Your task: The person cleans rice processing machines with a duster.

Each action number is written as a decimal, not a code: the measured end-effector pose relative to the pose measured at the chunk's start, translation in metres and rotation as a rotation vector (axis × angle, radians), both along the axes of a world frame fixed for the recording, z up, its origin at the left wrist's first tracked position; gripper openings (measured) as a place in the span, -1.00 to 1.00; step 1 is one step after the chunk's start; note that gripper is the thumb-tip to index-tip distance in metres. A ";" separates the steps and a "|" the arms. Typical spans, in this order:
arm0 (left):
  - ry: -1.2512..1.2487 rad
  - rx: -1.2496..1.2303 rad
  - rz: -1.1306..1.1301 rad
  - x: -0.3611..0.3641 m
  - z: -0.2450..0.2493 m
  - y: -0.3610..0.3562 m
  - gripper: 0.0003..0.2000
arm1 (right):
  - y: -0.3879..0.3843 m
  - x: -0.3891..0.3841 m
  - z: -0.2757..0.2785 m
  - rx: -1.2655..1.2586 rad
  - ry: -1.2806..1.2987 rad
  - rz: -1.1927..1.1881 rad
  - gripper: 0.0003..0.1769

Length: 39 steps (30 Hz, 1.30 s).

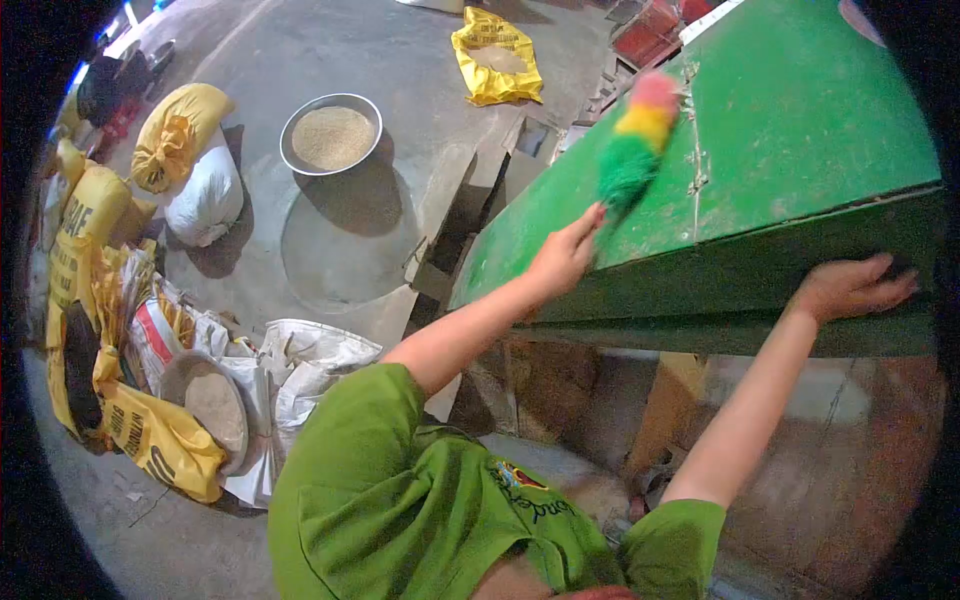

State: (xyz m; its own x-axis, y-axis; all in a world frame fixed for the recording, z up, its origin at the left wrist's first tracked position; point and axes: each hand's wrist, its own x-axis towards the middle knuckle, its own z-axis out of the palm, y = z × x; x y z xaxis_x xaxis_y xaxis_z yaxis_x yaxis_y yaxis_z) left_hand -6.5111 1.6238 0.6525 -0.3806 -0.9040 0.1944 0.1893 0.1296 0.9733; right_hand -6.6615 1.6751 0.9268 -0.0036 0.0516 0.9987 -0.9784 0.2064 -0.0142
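Note:
My left hand is closed around the lower end of a duster, whose fluffy head runs from green through yellow to pink. The duster is slightly blurred and lies over the sloping top of a large green metal box, near its hinged seam. To the right, my right hand is beside the box's front side, below the top edge. Its fingers are spread and partly bent, with nothing visible in them. Whether this hand touches the box cannot be made out.
A metal basin of grain stands on the concrete floor. An open yellow sack lies beyond it. Tied sacks and a second bowl are at the left. Wooden framing borders the green box.

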 end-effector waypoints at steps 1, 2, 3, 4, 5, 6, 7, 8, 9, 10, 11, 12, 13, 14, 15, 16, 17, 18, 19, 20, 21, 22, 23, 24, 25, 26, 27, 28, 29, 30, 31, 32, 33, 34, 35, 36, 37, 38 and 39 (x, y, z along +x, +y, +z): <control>-0.006 -0.041 -0.031 0.004 0.027 -0.002 -0.62 | 0.000 0.001 0.001 0.010 0.006 -0.014 -0.48; -0.012 -0.083 -0.062 0.005 0.039 -0.005 -0.61 | 0.000 0.001 0.002 0.007 0.010 -0.018 -0.48; -0.009 -0.086 -0.066 0.002 0.035 -0.007 -0.61 | -0.001 0.002 0.002 0.006 0.003 0.016 -0.48; -0.019 -0.141 -0.029 0.000 0.022 -0.009 -0.60 | -0.001 0.003 0.002 0.006 -0.006 0.050 -0.47; -0.030 -0.196 0.008 -0.002 0.005 -0.011 -0.58 | -0.002 0.004 0.001 0.003 -0.007 0.047 -0.47; -0.098 -0.150 0.024 -0.006 -0.028 -0.011 -0.58 | -0.002 0.006 0.001 0.000 -0.034 0.055 -0.47; -0.166 -0.105 0.041 -0.005 -0.058 -0.010 -0.57 | -0.002 0.007 0.000 -0.005 -0.061 0.066 -0.47; -0.485 0.053 -0.057 0.006 -0.067 -0.007 -0.54 | -0.002 0.006 0.001 -0.007 -0.062 0.064 -0.47; -0.802 0.218 -0.157 0.017 -0.076 -0.001 -0.50 | -0.001 0.004 0.002 0.007 -0.041 0.063 -0.47; -0.839 0.273 -0.150 0.016 -0.119 0.004 -0.50 | -0.001 0.002 0.002 0.023 -0.019 0.064 -0.46; -0.875 0.332 -0.143 0.010 -0.164 0.008 -0.51 | 0.000 0.002 0.001 0.028 -0.018 0.065 -0.46; -0.872 0.336 -0.140 0.003 -0.176 0.006 -0.51 | 0.000 0.003 0.000 0.019 -0.036 0.042 -0.46; -0.798 0.304 -0.110 -0.006 -0.182 0.001 -0.54 | -0.002 0.003 0.000 0.006 -0.054 0.024 -0.46; -0.730 0.274 -0.083 -0.014 -0.183 -0.001 -0.57 | -0.004 0.002 0.000 0.009 -0.056 0.030 -0.46; -0.640 0.270 -0.074 -0.027 -0.171 -0.012 -0.58 | -0.003 0.002 0.001 0.005 -0.077 0.027 -0.46; -0.548 0.263 -0.061 -0.042 -0.145 -0.026 -0.59 | -0.003 0.002 0.001 0.000 -0.096 0.025 -0.46; -0.410 0.139 0.014 -0.042 -0.095 -0.033 -0.58 | -0.004 0.003 0.000 -0.002 -0.097 0.034 -0.46; -0.325 0.074 0.010 -0.042 -0.054 -0.042 -0.56 | -0.004 0.005 -0.001 0.005 -0.103 0.086 -0.46; -0.242 0.008 0.002 -0.042 -0.024 -0.048 -0.55 | -0.004 0.006 -0.001 0.010 -0.111 0.135 -0.46; -0.245 0.000 0.004 -0.042 -0.006 -0.053 -0.55 | -0.005 0.005 0.000 -0.006 -0.129 0.113 -0.46; -0.191 -0.076 0.014 -0.043 0.009 -0.055 -0.53 | -0.005 0.004 0.000 -0.012 -0.129 0.114 -0.46; -0.134 -0.150 0.023 -0.043 0.015 -0.057 -0.52 | -0.005 0.003 0.000 -0.007 -0.117 0.091 -0.45; -0.132 -0.151 0.021 -0.043 0.009 -0.056 -0.52 | -0.004 0.003 -0.001 -0.001 -0.105 0.067 -0.45; -0.231 -0.099 0.014 -0.043 -0.009 -0.054 -0.51 | -0.003 0.003 0.000 -0.001 -0.104 0.065 -0.45; -0.330 -0.048 0.008 -0.041 -0.029 -0.052 -0.49 | -0.002 0.004 0.000 0.008 -0.096 0.042 -0.45; -0.462 0.058 -0.040 -0.035 -0.054 -0.048 -0.49 | -0.002 0.005 0.000 0.015 -0.090 0.020 -0.45; -0.594 0.167 -0.088 -0.028 -0.091 -0.040 -0.49 | -0.003 0.006 0.000 0.013 -0.092 0.023 -0.45; -0.590 0.189 -0.044 -0.026 -0.153 -0.025 -0.58 | -0.002 0.007 0.000 0.018 -0.090 0.009 -0.45; -0.608 0.450 -0.100 -0.012 -0.181 -0.011 -0.60 | -0.002 0.008 0.000 0.023 -0.086 -0.004 -0.45; -0.744 0.358 -0.104 -0.011 -0.247 0.001 -0.62 | -0.003 0.007 0.001 0.020 -0.083 0.002 -0.45; -0.800 0.369 -0.141 0.001 -0.272 0.009 -0.63 | -0.003 0.005 0.001 0.010 -0.087 0.051 -0.45; -0.857 0.381 -0.180 0.011 -0.271 0.011 -0.64 | -0.004 0.005 0.001 0.001 -0.092 0.099 -0.46; -0.855 0.382 -0.179 0.007 -0.268 0.003 -0.64 | -0.005 0.007 0.001 0.001 -0.090 0.101 -0.46; -0.805 0.356 -0.151 -0.002 -0.263 -0.015 -0.66 | -0.005 0.010 0.001 0.002 -0.114 0.112 -0.46; -0.757 0.330 -0.124 -0.009 -0.244 -0.036 -0.66 | -0.004 0.012 0.000 0.004 -0.140 0.121 -0.46; -0.636 0.267 -0.090 -0.016 -0.197 -0.056 -0.65 | -0.003 0.010 -0.001 0.005 -0.144 0.118 -0.46; -0.418 0.169 -0.005 -0.032 -0.166 -0.080 -0.66 | -0.003 0.007 -0.001 0.004 -0.122 0.087 -0.46; -0.307 0.103 0.043 -0.050 -0.130 -0.103 -0.65 | -0.003 0.005 -0.001 0.004 -0.099 0.056 -0.47; -0.285 0.025 0.034 -0.057 -0.079 -0.120 -0.62 | -0.003 0.005 -0.002 0.004 -0.101 0.054 -0.47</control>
State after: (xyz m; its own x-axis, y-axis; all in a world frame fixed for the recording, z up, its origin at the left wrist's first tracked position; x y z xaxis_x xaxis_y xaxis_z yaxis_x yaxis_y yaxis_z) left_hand -6.5679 1.5037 0.5732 -0.3863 -0.9204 0.0609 -0.0966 0.1061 0.9897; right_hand -6.6565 1.6720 0.9248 -0.1069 0.0445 0.9933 -0.9816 0.1540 -0.1126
